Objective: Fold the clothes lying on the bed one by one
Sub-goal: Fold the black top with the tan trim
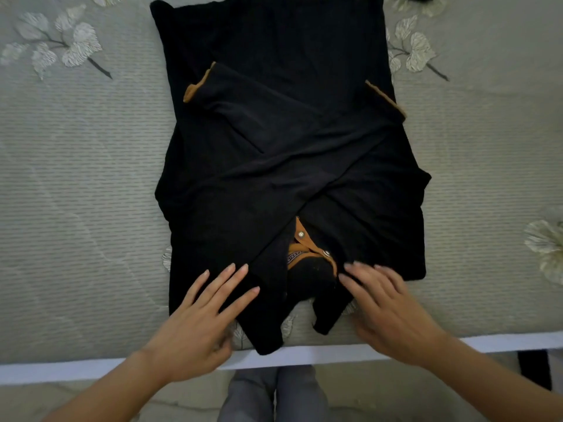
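Left hand (195,327): fingers straight and spread, flat on the near left part of the garment. Right hand (390,315): fingers extended, resting on the near right part beside the collar; slightly blurred. Black knit shirt with orange-brown collar and cuffs (283,141): lies on grey leaf-printed bedspread (82,193), both sleeves crossed over the body, collar end nearest the bed's edge.

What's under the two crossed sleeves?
The black shirt's body, and its orange button strip peeking out where they cross. The rest of the front is covered by the sleeves.
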The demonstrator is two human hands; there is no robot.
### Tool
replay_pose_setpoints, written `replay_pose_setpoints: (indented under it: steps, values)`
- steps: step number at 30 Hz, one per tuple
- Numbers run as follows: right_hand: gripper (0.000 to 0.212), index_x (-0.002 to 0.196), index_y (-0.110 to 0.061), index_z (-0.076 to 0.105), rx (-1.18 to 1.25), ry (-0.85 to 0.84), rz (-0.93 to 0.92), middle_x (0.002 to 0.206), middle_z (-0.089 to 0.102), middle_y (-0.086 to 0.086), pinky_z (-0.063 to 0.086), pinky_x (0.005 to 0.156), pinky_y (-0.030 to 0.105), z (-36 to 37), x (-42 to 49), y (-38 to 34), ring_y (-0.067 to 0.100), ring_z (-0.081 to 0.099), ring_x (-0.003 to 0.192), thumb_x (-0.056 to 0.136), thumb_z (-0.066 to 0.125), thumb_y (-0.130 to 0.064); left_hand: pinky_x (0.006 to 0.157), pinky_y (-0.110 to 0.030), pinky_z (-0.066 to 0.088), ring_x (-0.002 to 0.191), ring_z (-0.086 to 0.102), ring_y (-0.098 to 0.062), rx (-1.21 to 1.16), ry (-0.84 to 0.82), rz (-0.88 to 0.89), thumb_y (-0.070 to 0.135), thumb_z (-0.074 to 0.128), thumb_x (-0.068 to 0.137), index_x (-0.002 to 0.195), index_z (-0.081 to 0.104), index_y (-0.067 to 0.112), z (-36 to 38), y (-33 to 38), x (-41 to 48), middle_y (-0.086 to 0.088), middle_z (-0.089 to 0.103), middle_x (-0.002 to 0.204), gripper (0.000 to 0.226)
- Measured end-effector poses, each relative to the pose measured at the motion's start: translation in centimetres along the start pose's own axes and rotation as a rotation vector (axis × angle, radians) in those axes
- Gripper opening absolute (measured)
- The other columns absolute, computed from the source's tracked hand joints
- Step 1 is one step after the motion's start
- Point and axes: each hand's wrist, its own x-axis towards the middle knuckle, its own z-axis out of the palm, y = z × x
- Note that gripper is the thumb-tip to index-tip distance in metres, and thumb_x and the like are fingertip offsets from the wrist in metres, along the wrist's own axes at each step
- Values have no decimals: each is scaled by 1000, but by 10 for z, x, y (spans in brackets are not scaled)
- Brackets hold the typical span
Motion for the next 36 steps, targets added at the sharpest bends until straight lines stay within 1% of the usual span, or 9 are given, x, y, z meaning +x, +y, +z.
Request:
replay_pose_setpoints:
  steps: [4,9,13,16,21,25,31,34,36]
  values:
    - [39,106,-13,69,-96,78,-60,111,69,5,34,95,40,13,5,-11,22,66,103,72,66,-31,109,-51,21,140,33,-25,128,88,18,38,42,81,135,55,23,-1,9,11,-6,40,149,57]
    - [26,81,-18,70,-103,135,-218,98,69,4,34,87,40,-19,14,20,24,59,101,75,49,-32,108,-53,22,132,44,-23,73,190,39,29,45,76,91,72,23,-21,-3,12,1,61,130,31]
    - [23,84,-20,65,-139,-33,-356,99,66,4,36,87,38,-41,-9,50,24,57,101,67,68,-37,110,-46,24,133,42,-25,71,137,81,25,45,75,92,71,21,-28,-14,-5,-2,60,131,31]
    - [39,90,-23,71,-174,-131,-325,106,68,6,40,88,38,-35,-14,43,25,65,99,57,83,-39,108,-45,24,135,40,-30,131,102,36,18,70,64,104,69,18,-21,-2,-7,-9,50,141,40]
    - [88,141,-17,44,-140,-165,-161,146,44,13,26,106,44,-8,-15,28,28,41,136,60,72,-36,112,-47,19,144,17,-31,90,117,-143,23,63,73,142,42,20,-7,14,-4,-17,26,155,72]
    - [91,145,-18,42,-117,-190,-45,150,37,16,27,111,55,-11,-6,32,34,33,140,63,80,-32,114,-52,21,144,18,-37,53,26,-173,7,81,56,139,49,29,-12,9,-1,-13,24,156,92]
    - [59,134,-24,56,342,-104,194,142,51,0,33,110,27,-23,17,40,18,44,134,84,54,8,117,-27,-2,147,7,-15,-261,68,-190,8,60,82,120,65,21,-25,4,23,10,26,150,40]
    - [50,120,-24,67,533,-110,307,121,66,-5,43,101,24,-39,22,42,13,58,116,83,53,8,103,-22,35,122,49,-3,-472,101,-269,27,57,92,104,71,19,-48,6,33,16,63,119,20]
    - [55,114,-26,70,577,-204,308,117,68,-9,43,97,19,-51,18,42,6,57,114,79,49,12,62,-21,43,66,60,3,-568,15,-325,44,52,93,71,63,20,-66,8,36,18,63,65,34]
